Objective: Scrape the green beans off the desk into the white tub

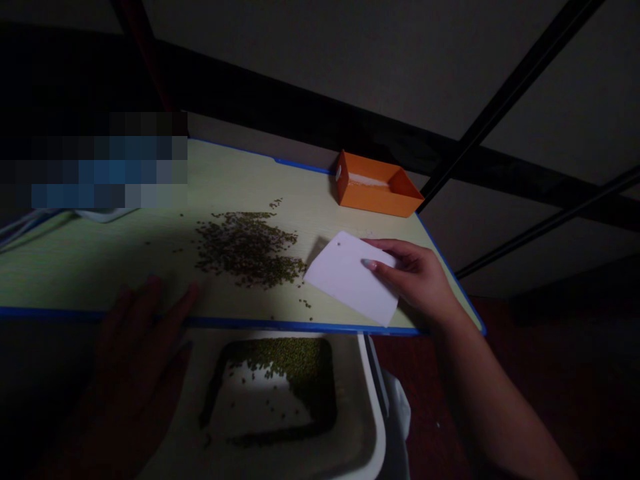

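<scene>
A pile of small green beans (247, 248) lies on the pale green table (100, 257) with a blue rim. My right hand (417, 277) grips a white flat scraper card (350, 275), held tilted just right of the pile. My left hand (143, 327) rests flat, fingers spread, on the table's front edge at the left, in shadow. Below the front edge a white bin (370, 407) holds more green beans (295, 363).
An orange open box (376, 187) stands at the table's far right corner. A white object (103, 214) lies at the far left. Dark metal bars cross behind the table. A few stray beans lie near the front edge.
</scene>
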Available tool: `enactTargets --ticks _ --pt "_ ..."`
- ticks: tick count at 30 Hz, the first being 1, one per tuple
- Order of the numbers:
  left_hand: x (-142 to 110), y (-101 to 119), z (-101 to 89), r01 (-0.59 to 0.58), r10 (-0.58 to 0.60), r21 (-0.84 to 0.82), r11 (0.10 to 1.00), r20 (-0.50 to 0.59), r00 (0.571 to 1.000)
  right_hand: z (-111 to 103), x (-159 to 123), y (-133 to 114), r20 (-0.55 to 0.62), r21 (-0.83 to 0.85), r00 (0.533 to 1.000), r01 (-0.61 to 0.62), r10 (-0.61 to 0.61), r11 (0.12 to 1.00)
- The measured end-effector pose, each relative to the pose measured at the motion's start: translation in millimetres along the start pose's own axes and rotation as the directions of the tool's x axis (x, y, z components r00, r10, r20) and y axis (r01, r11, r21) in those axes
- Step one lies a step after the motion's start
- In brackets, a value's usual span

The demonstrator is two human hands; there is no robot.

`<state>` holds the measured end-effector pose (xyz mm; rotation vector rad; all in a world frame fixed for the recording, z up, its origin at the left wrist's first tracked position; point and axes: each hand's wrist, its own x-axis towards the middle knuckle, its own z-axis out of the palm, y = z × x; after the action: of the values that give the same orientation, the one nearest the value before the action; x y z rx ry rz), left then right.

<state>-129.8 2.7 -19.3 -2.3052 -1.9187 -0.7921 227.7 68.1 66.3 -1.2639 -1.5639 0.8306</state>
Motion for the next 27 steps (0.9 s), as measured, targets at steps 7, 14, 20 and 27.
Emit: enactTargets --ticks 7,14,20,27 --pt "-0.1 3.9 -3.2 0.013 -0.013 -0.021 1.000 0.007 1.000 -1.7 -1.4 1.0 0.009 -0.010 1.000 0.011 -0.011 1.000" --pt "3.1 6.7 -3.0 0.007 -0.006 -0.021 1.000 0.013 1.000 0.5 -0.6 0.3 -0.006 0.008 1.000 0.003 -0.003 1.000" --pt "1.8 7.0 -4.7 0.012 -0.012 -0.024 1.000 0.006 1.000 0.2 -1.7 0.1 0.021 -0.013 1.000 -0.006 0.006 1.000" --pt "2.6 6.0 -3.7 -0.005 0.005 -0.023 1.000 0.011 1.000 -2.7 -1.1 2.0 -0.058 0.008 0.996 -0.065 0.065 0.998"
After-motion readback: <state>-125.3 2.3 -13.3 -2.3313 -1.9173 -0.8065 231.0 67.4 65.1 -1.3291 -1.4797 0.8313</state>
